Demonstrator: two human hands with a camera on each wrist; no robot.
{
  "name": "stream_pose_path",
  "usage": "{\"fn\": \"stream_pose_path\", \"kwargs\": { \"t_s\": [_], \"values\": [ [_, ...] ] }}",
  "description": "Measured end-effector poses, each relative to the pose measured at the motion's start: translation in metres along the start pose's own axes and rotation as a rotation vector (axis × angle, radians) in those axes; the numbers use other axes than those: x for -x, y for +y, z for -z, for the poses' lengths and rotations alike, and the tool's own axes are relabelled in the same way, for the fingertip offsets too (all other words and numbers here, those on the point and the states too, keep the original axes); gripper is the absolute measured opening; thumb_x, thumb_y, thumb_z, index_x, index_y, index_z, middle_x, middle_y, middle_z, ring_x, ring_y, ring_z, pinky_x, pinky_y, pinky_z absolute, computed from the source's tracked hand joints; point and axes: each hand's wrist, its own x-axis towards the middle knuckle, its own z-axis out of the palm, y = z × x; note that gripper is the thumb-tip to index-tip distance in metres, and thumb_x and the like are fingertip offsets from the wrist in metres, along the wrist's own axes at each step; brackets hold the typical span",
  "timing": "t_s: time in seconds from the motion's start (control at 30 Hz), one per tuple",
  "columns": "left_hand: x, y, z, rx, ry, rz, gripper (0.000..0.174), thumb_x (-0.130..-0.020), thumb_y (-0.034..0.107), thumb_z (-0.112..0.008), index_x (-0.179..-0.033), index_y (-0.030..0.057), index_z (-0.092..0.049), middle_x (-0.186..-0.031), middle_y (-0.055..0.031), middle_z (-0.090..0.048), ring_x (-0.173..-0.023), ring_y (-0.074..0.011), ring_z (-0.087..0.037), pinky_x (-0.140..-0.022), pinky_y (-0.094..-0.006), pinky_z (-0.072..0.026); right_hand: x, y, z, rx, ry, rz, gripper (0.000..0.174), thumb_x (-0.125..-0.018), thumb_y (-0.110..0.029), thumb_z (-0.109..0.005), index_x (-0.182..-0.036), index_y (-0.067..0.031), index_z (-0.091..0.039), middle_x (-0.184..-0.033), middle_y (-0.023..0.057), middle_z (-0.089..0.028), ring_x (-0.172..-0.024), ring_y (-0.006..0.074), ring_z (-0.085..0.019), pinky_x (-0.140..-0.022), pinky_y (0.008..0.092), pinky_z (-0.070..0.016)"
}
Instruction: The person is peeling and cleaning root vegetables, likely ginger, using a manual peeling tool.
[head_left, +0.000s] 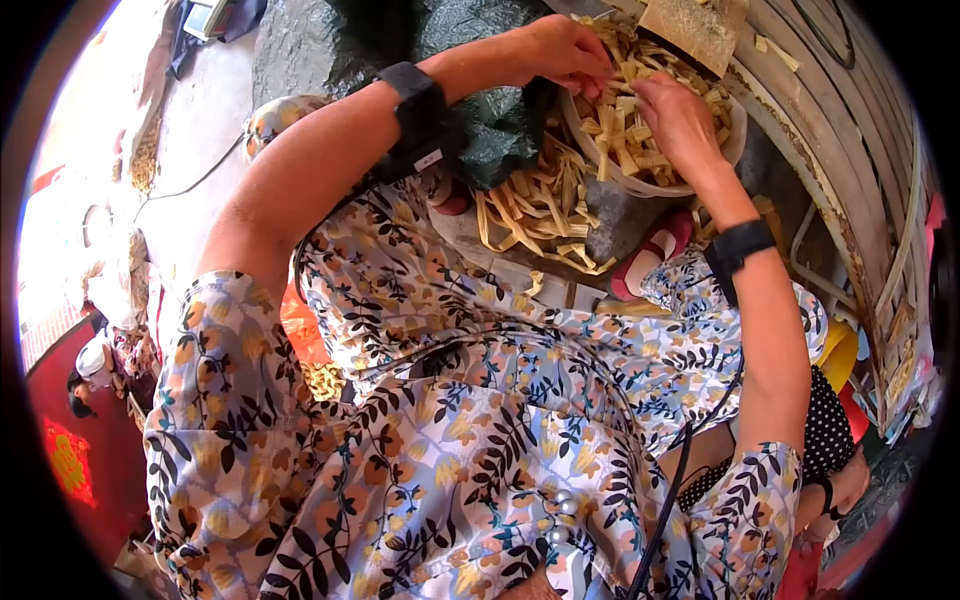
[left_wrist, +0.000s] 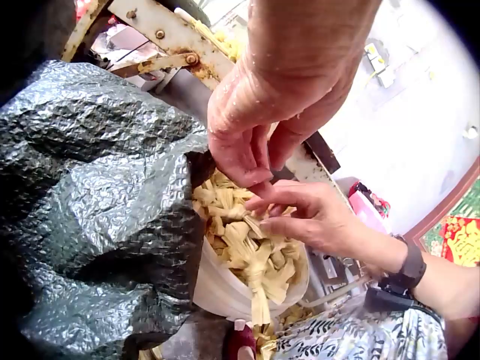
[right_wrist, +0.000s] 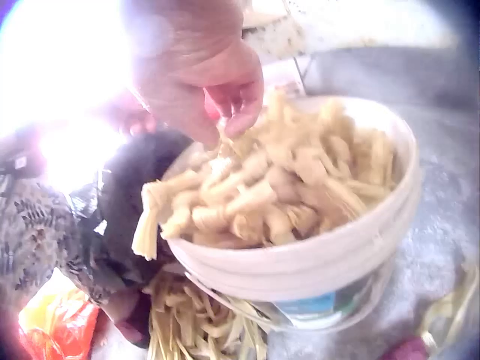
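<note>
A white bucket is heaped with knotted yellow strips. Both hands work at the top of the heap, close together. My left hand reaches down from above, its fingertips curled and pinching a strip. My right hand comes in from the side, its curled fingers pinching a strip at the heap's top. Whether both hold the same strip is hidden by the fingers. Each wrist wears a black camera band.
A crumpled dark plastic sheet lies against the bucket's left side. Loose unknotted strips lie below the bucket, beside a red and white slipper. A curved slatted frame stands at the right. An orange bag lies by my knee.
</note>
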Motion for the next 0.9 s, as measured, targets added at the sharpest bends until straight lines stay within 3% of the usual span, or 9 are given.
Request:
{"fn": "stream_pose_path", "kwargs": {
  "t_s": [0.2, 0.3, 0.37, 0.53, 0.63, 0.67, 0.8, 0.87, 0.9],
  "values": [
    [0.019, 0.005, -0.007, -0.226, -0.227, 0.091, 0.016, -0.081, 0.014, -0.055, -0.091, 0.0022, -0.057, -0.074, -0.004, -0.063, -0.065, -0.0098, -0.062, -0.059, -0.0233, -0.0485, 0.028, -0.04, 0.006, -0.154, -0.132, -0.038, 0.019, -0.074, -0.011, -0.058, -0.092, -0.0086, -0.059, -0.077, 0.0149, -0.059, -0.072, 0.0323, -0.059, -0.065, 0.04, -0.0476],
    [0.005, -0.022, -0.034, -0.452, -0.184, -0.169, 0.018, -0.073, 0.008, -0.059, -0.089, 0.0, -0.055, -0.069, -0.0079, -0.062, -0.057, -0.0136, -0.061, -0.053, -0.0274, -0.0483, 0.017, -0.047, -0.01, -0.105, -0.321, -0.221, 0.018, -0.072, -0.012, -0.062, -0.09, -0.009, -0.059, -0.081, 0.0157, -0.06, -0.076, 0.0322, -0.059, -0.066, 0.0392, -0.0474],
    [-0.004, -0.026, -0.037, -0.569, -0.06, -0.259, 0.021, -0.07, 0.007, -0.063, -0.086, -0.0008, -0.053, -0.068, -0.0099, -0.062, -0.057, -0.0156, -0.061, -0.053, -0.0291, -0.0483, 0.015, -0.02, -0.032, -0.309, -0.246, -0.155, 0.017, -0.073, -0.013, -0.061, -0.089, -0.0082, -0.056, -0.078, 0.0157, -0.059, -0.076, 0.033, -0.058, -0.065, 0.0388, -0.0466],
    [-0.02, -0.042, -0.043, -0.634, 0.014, -0.378, 0.025, -0.069, 0.011, -0.067, -0.087, -0.0006, -0.053, -0.061, -0.0091, -0.06, -0.058, -0.0173, -0.062, -0.051, -0.029, -0.0476, 0.007, -0.013, -0.075, -0.222, -0.095, -0.209, 0.022, -0.072, -0.018, -0.063, -0.088, -0.0048, -0.055, -0.085, 0.0164, -0.06, -0.079, 0.0345, -0.057, -0.065, 0.0388, -0.0446],
    [-0.022, -0.046, -0.042, -0.518, 0.082, -0.126, 0.025, -0.066, 0.018, -0.068, -0.083, 0.0028, -0.058, -0.061, -0.009, -0.061, -0.058, -0.0201, -0.063, -0.056, -0.0304, -0.0498, 0.003, -0.015, -0.077, -0.158, -0.206, -0.302, 0.02, -0.075, -0.018, -0.06, -0.089, -0.0054, -0.055, -0.082, 0.0168, -0.06, -0.076, 0.035, -0.057, -0.063, 0.0392, -0.0446],
    [-0.043, -0.067, -0.044, -0.63, 0.063, -0.27, 0.023, -0.069, 0.018, -0.066, -0.085, 0.0027, -0.059, -0.059, -0.007, -0.062, -0.053, -0.0158, -0.062, -0.054, -0.028, -0.0498, 0.009, -0.016, -0.072, -0.247, -0.195, -0.318, 0.017, -0.078, -0.019, -0.057, -0.088, -0.0053, -0.056, -0.079, 0.0172, -0.06, -0.073, 0.0353, -0.057, -0.061, 0.0399, -0.0445],
    [-0.017, -0.018, -0.034, -0.419, -0.018, -0.142, 0.029, -0.075, 0.024, -0.063, -0.092, 0.0007, -0.059, -0.072, -0.0066, -0.065, -0.059, -0.0103, -0.061, -0.058, -0.0239, -0.0488, 0.013, -0.052, -0.011, 0.051, -0.279, -0.339, 0.016, -0.083, -0.016, -0.049, -0.09, -0.0036, -0.056, -0.089, 0.0181, -0.058, -0.083, 0.0342, -0.057, -0.068, 0.0422, -0.0456],
    [0.002, 0.009, -0.026, -0.378, -0.005, -0.304, 0.013, -0.07, 0.014, -0.055, -0.072, 0.0018, -0.06, -0.058, -0.0061, -0.06, -0.05, -0.0135, -0.057, -0.05, -0.0264, -0.046, 0.013, -0.081, 0.008, -0.11, -0.206, -0.297, 0.014, -0.082, -0.014, -0.049, -0.086, -0.0023, -0.056, -0.084, 0.0183, -0.058, -0.078, 0.0351, -0.057, -0.067, 0.0427, -0.0453],
    [0.009, 0.018, -0.021, -0.359, 0.006, -0.382, 0.013, -0.067, 0.009, -0.051, -0.062, 0.0023, -0.061, -0.05, -0.0058, -0.057, -0.046, -0.0151, -0.055, -0.047, -0.0276, -0.0446, 0.028, -0.074, -0.016, -0.164, -0.152, -0.032, 0.011, -0.077, -0.012, -0.051, -0.082, -0.0029, -0.055, -0.072, 0.0174, -0.057, -0.068, 0.036, -0.055, -0.062, 0.0446, -0.0443]
  ]
}}
